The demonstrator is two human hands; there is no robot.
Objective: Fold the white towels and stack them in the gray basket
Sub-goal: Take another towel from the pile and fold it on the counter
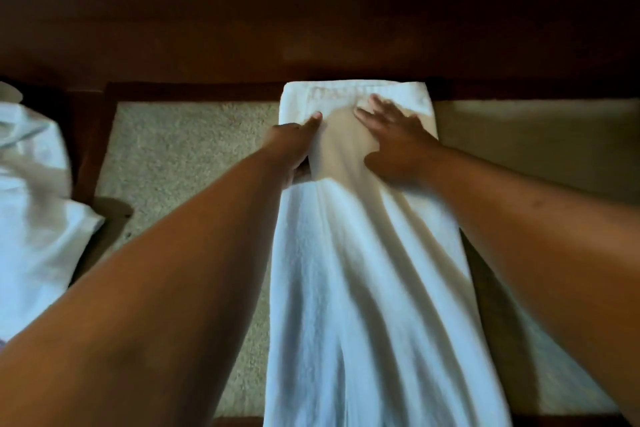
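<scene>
Head view. A long white towel [363,270], folded into a narrow strip, lies lengthwise on a beige textured panel [180,156] set in a dark wooden frame [90,149]. Its far end lies squared against the far border of the frame, and its near end runs out of the bottom of the view. Lengthwise wrinkles cross the near half.

Both forearms reach forward to the far part of the strip. The left hand [292,146] holds the towel's left edge. The thumb [313,120] lies straight on top of the cloth, and the other fingers [300,172] tuck beneath the edge, mostly hidden. The right hand [398,142] rests palm down on the towel just beside the left hand, its fingers [379,106] straight and spread wide, pressing the top layer flat.

A second towel [34,211], crumpled and unfolded, lies at the left edge of the view, well apart from the strip and overlapping the frame. A dark wooden rail [311,10] runs across the background beyond the panel.
</scene>
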